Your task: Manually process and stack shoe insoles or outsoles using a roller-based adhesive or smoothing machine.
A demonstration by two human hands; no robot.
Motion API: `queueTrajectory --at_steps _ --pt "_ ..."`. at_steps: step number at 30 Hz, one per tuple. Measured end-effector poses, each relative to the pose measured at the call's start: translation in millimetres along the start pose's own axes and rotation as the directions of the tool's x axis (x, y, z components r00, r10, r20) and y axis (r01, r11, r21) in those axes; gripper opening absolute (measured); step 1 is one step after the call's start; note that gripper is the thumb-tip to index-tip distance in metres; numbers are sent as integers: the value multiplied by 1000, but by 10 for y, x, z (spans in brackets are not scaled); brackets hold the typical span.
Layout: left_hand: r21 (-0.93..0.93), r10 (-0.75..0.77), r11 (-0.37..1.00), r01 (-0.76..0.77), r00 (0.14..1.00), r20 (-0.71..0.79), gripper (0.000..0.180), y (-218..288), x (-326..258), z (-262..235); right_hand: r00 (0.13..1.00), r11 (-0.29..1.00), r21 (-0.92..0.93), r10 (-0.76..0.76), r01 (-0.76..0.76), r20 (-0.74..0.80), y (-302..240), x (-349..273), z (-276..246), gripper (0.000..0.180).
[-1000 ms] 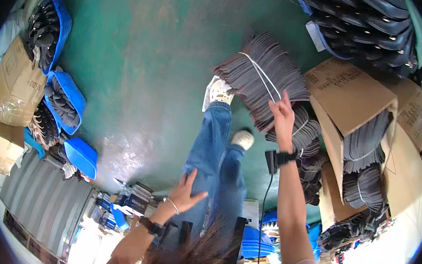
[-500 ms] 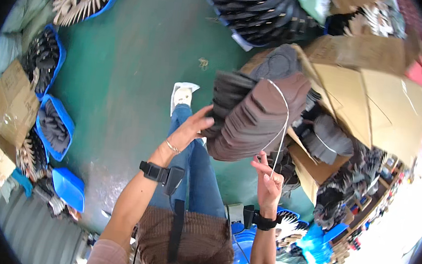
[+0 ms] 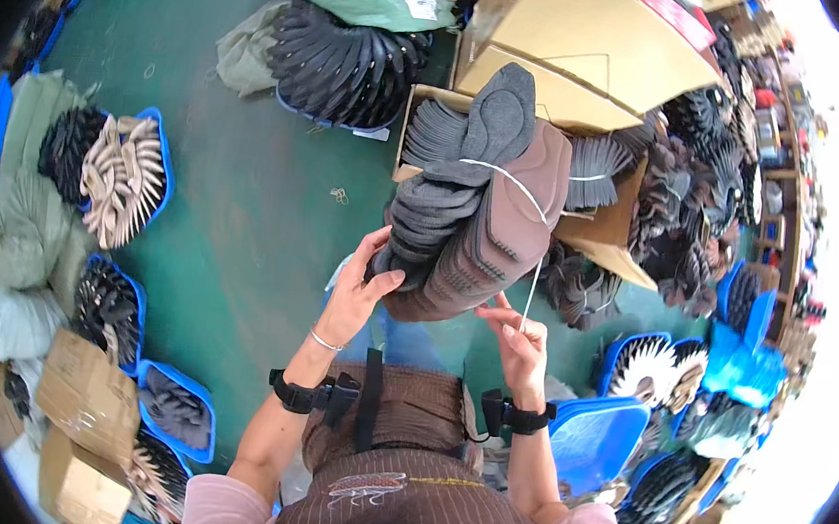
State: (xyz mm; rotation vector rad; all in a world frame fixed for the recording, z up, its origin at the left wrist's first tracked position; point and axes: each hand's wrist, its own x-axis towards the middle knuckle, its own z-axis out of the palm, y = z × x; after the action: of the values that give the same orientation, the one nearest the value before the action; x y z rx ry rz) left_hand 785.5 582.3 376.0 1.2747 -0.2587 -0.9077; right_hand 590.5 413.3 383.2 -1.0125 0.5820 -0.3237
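- A tall bundle of grey and brown shoe insoles stands propped on the seated worker's lap, leaning away toward an open cardboard box, with a white cord looped over its upper part.
- The left hand braces the bundle's near side, fingers spread wide and thumb pressed flat against the stacked edges.
- The right hand pinches the cord's loose end between thumb and fingertips, just below the bundle's lower corner; the cord runs taut up to the loop.
- By the look of it, the binding step is in hand: the loop is on but not visibly knotted. Tightening would call for a firm downward pull while the other hand keeps the stack from fanning out.
- Room is tight on the right, where blue plastic bins and heaps of dark insoles crowd close; the green floor on the left lies more open, edged by further blue trays.
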Motion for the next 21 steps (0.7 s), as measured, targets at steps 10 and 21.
queueTrajectory --at_steps 10,21 --pt "109 -116 989 99 980 160 52 317 -128 204 989 993 54 -100 106 -113 23 -633 100 19" --pt "623 -252 781 -52 886 390 76 186 54 -48 976 803 -589 -190 94 -103 -114 -1011 610 33"
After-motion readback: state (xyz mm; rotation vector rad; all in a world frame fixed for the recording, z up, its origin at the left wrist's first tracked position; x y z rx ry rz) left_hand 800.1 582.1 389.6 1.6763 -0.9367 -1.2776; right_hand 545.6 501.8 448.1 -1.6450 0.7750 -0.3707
